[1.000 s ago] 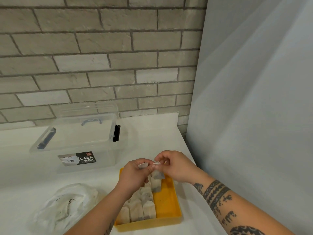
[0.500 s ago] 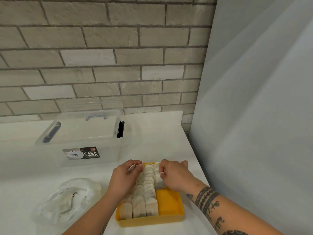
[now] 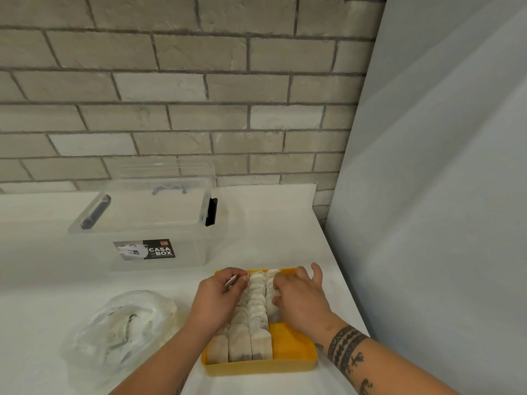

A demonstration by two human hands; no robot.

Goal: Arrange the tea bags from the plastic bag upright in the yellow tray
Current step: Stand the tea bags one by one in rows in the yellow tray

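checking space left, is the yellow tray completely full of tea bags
No, the yellow tray shows bare floor in its near right part, beside the rows of tea bags.

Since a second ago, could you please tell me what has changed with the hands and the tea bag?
Both hands came down from above the yellow tray into it, lowering the tea bag into the right-hand row. The right hand now rests on it; the left hand still pinches the tag. Tray, plastic bag and clear box stayed put.
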